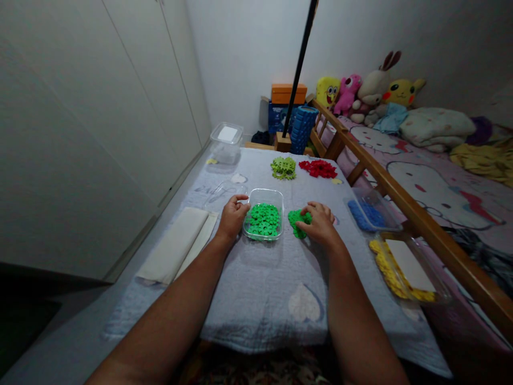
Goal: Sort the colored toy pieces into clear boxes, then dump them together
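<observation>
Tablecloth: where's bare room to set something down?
The widest patch is tablecloth between the forearms, nearside of the green-filled tub. Another lies between that tub and the lime pile. Crowded around the right hand and green pile, and at the right edge: tub of blue, box of yellow.

Dim room, plain pale wall [240,53], pale panelled cabinet [76,117] at left, wooden-railed bed [425,182] at right

Green pieces [294,217] — partly hidden behind right fingers [319,208].

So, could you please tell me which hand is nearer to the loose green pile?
Right. The right hand touches the green pile; the left hand is across the clear container, by its left rim.
</observation>
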Motion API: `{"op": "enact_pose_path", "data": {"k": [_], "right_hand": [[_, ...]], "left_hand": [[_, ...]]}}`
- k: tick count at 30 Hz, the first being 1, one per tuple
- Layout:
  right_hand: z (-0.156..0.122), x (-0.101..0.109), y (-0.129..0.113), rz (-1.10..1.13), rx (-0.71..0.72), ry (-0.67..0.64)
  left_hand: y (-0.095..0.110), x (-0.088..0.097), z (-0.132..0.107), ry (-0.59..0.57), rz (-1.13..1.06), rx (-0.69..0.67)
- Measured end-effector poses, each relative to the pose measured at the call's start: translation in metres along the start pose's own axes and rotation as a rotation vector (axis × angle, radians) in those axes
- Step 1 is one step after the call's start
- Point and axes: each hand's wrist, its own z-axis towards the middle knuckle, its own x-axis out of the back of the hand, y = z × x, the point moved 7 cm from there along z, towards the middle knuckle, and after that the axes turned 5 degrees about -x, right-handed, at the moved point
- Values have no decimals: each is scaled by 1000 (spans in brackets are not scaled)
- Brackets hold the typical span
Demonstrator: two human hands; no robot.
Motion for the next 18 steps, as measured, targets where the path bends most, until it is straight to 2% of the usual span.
{"op": "enact_pose_path", "data": {"k": [7,18], "right_hand": [[-8,-2,5,-126,38,-111],[-4,1,1,-72,56,-20]], "left_hand": [[-2,0,1,-1,16,6],[-2,0,1,1,9,2]]}}
